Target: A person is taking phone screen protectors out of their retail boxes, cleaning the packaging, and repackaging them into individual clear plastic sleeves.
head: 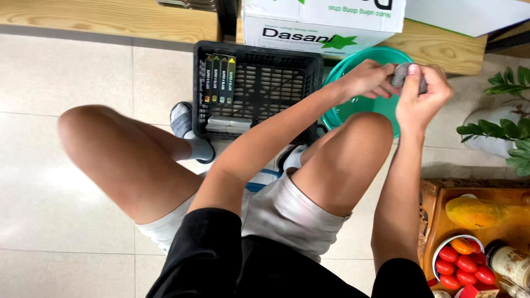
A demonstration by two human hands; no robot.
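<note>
Both of my hands meet over a teal plastic basin on the floor, beyond my right knee. My left hand and my right hand grip the two ends of a small grey cloth, bunched between the fingers just above the basin. What lies inside the basin is mostly hidden by my arm and knee. I sit low, with both bare knees spread in front of me.
A black plastic crate stands left of the basin, holding several upright dark boxes and a flat grey stack. A white cardboard carton rests on a wooden ledge behind. At right are a potted plant, a papaya and a bowl of tomatoes.
</note>
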